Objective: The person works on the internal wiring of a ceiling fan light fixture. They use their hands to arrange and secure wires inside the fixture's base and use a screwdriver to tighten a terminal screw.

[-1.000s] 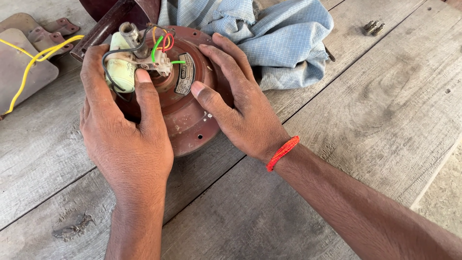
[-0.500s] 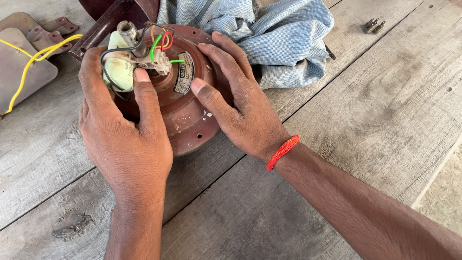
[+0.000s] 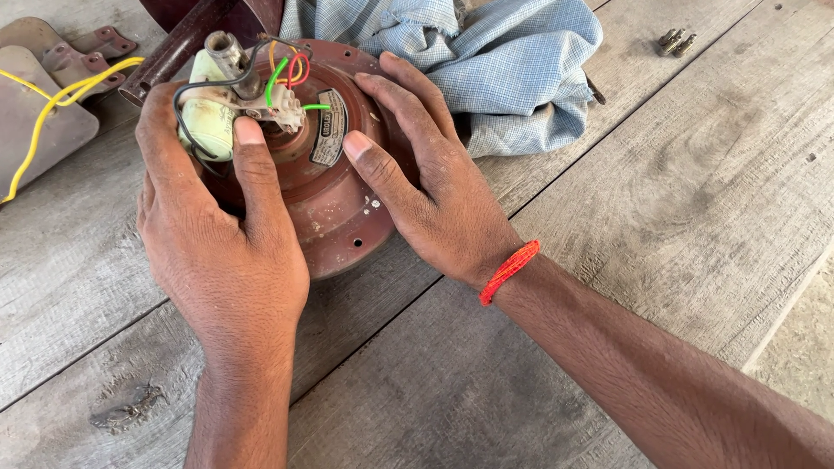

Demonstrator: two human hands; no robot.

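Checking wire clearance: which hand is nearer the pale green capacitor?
Left. The left hand touches the capacitor, thumb beside it; the right hand rests on the motor housing's far side.

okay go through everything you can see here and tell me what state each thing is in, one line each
Motor housing: flat on the table, held by both hands.
Capacitor: wired on top, gripped.
Left hand: thumb against the capacitor.
Right hand: fingers spread on the housing.
Cloth: crumpled.
Yellow wire: loose.
Small brass parts: lying loose.
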